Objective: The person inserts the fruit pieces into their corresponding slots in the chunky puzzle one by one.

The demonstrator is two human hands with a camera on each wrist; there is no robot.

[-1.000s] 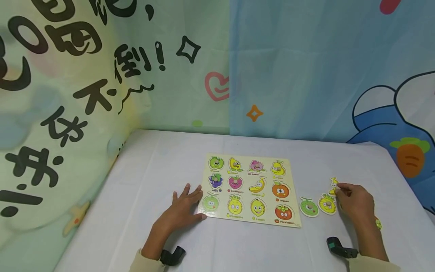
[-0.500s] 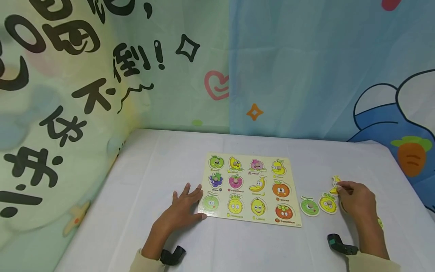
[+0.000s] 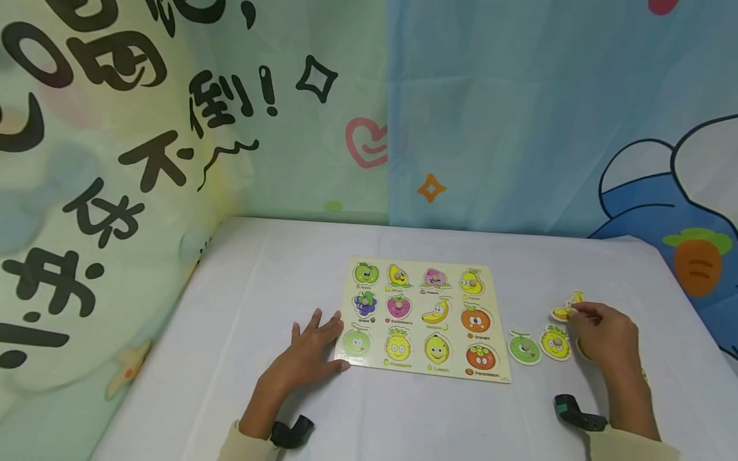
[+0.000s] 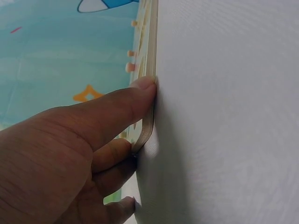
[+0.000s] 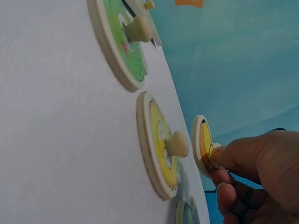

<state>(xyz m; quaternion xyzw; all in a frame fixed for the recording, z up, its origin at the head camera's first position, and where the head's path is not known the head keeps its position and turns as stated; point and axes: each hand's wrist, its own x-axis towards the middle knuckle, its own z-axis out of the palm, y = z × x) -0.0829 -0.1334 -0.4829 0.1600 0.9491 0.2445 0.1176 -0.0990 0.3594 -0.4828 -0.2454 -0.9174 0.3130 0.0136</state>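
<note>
My right hand (image 3: 608, 339) pinches a wooden banana puzzle piece (image 3: 560, 313) by its small knob, thumb against the fingers. In the right wrist view that banana piece stands a little apart from the white cloth. Just left of the hand lie a round green melon piece (image 3: 524, 349) and a yellow pineapple piece (image 3: 555, 344), each with a knob. My left hand (image 3: 302, 365) rests at the left edge of the fruit puzzle board (image 3: 455, 328), fingers spread. Its thumb touches the board's lower edge in the left wrist view. Fruit pictures fill the board in rows.
Another piece (image 3: 583, 349) is mostly hidden behind the right hand, and a yellow-green one (image 3: 644, 376) peeks out beside the right forearm. White cloth (image 3: 415, 422) covers the table. A printed curtain (image 3: 490, 128) hangs behind it.
The banana piece has turned in my right fingers from upright to a flatter slant and shifted slightly up and left. The left hand and board keep their places.
</note>
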